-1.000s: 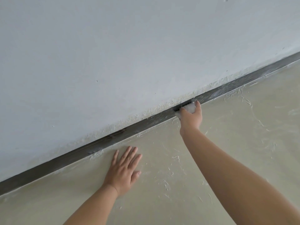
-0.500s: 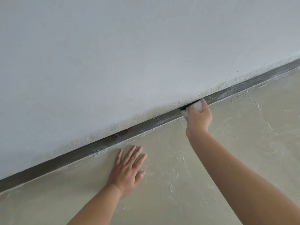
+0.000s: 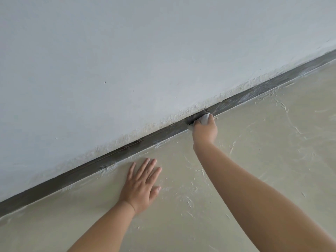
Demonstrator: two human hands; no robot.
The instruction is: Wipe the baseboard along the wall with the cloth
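Observation:
A dark grey baseboard runs diagonally from lower left to upper right where the white wall meets the floor. My right hand grips a small white cloth and presses it against the baseboard near the middle of the view. Most of the cloth is hidden under my fingers. My left hand lies flat on the floor with fingers spread, a little below the baseboard and to the left of my right arm.
The white wall has a rough plaster edge just above the baseboard. The beige floor carries white smears and streaks, mostly to the right of my arms. The baseboard's right part looks dusty.
My right hand with the cloth slid to the right along the baseboard and stays pressed on it. My left hand has stayed flat on the floor.

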